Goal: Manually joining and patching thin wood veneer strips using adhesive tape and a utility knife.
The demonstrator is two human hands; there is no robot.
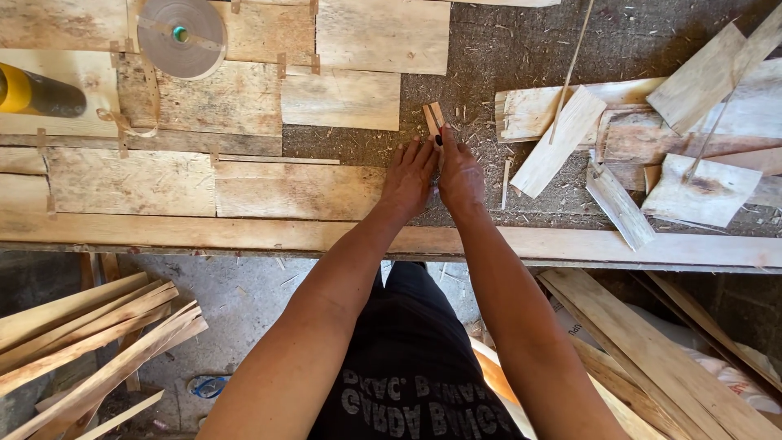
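Head view: both hands sit close together mid-tabletop (521, 244), on the sawdusty patch. Left hand (410, 175) lies flat with fingers spread, pressing down, looks like it's steadying things. Right hand (459, 175) has its grip closed around a small dark-handled tool (440, 137), tip against the small wood piece (432, 116) just beyond the fingertips, so the piece stays pinned while it's worked. Roll of grey tape (182, 36) sits far left on the taped-together boards (204, 138), a yellow-and-black cylinder (37, 94) at the left edge. Loose offcuts (652, 138) are piled right, out of the way. Thin slats (90, 342) lean below, near left.
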